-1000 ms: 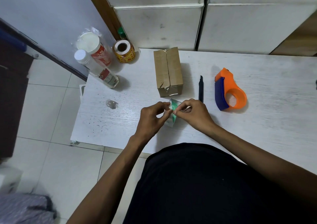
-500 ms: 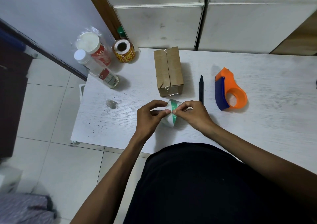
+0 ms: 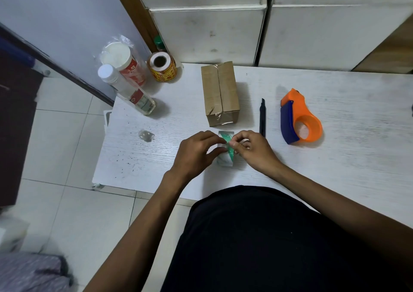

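While both hands meet over it, a small white packet with a green band (image 3: 224, 160) lies on the white bench (image 3: 357, 157), straight in front of the person and close to the near edge. Its long axis runs away from the body toward a taped cardboard box (image 3: 220, 92), which stands just beyond it without touching. The left hand (image 3: 196, 150) comes in from the left with fingers curled, thumb and forefinger pinching the packet's left side. The right hand (image 3: 254, 150) comes in from the right, thumb and forefinger pinching at the green band on top. Their fingertips almost meet over the packet's middle, so neither hand is nearer. They seem to be picking at a wrapper or seal; which one is too small to tell. To the right lie a black utility knife (image 3: 262, 117) and an orange and blue tape dispenser (image 3: 299, 119), both untouched.
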`<state>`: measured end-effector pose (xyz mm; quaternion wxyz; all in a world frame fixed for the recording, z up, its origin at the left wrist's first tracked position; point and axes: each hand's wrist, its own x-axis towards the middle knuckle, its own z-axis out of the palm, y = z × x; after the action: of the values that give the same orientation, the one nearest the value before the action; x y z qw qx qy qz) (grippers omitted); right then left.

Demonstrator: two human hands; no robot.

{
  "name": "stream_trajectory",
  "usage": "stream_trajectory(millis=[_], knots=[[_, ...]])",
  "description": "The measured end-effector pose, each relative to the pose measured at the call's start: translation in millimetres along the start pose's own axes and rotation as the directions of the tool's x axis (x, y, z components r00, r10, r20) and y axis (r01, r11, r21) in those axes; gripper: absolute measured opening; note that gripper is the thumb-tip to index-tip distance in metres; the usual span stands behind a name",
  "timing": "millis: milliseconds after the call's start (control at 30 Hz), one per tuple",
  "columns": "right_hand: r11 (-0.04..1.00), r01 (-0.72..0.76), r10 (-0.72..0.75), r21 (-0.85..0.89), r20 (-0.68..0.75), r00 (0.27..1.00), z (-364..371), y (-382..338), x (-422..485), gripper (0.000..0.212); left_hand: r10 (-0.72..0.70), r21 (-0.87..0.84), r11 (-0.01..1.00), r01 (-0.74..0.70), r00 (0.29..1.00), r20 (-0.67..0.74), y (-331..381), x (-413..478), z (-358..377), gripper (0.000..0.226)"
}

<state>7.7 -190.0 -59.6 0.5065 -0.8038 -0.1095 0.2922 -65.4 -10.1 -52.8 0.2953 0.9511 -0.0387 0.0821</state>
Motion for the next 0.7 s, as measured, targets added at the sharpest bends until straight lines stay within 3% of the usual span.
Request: stream_trajectory(millis=[133, 267, 333, 467, 567, 700], knots=[[1.000, 0.004, -0.004, -0.007, -0.011, 1.000, 2.0, 2.9, 2.3, 0.015, 0.109, 0.116, 0.988, -0.106, 0.994, -0.022, -0.9, 1.5, 1.4, 0.007], [0.999, 0.034, -0.035, -0.025, -0.028, 0.999, 2.7, 3.4, 1.5, 0.012, 0.073, 0.084, 0.994, -0.070, 0.997, -0.039, 1.6, -1.5, 5.8, 0.007], [0.989, 0.131, -0.134, -0.072, -0.033, 0.990, 0.6, 2.0, -1.6, 0.009, 0.043, 0.037, 0.998, -0.041, 0.998, -0.046, 3.3, -3.5, 7.8, 0.008], [0.826, 0.416, -0.417, -0.380, 0.085, 0.905, -6.7, 1.4, -5.6, 0.014, -0.040, -0.078, 0.996, 0.036, 0.998, -0.052, 4.7, -6.8, 12.5, 0.006], [0.722, 0.472, -0.487, -0.505, 0.113, 0.866, -9.7, 0.1, -6.1, 0.016, -0.089, -0.149, 0.985, 0.082, 0.995, -0.043, 5.2, -8.1, 14.6, 0.005], [0.676, 0.494, -0.520, -0.547, 0.121, 0.846, -9.1, -1.6, -3.5, 0.013, -0.118, -0.143, 0.984, 0.110, 0.992, -0.047, 8.7, -5.9, 12.8, 0.002]])
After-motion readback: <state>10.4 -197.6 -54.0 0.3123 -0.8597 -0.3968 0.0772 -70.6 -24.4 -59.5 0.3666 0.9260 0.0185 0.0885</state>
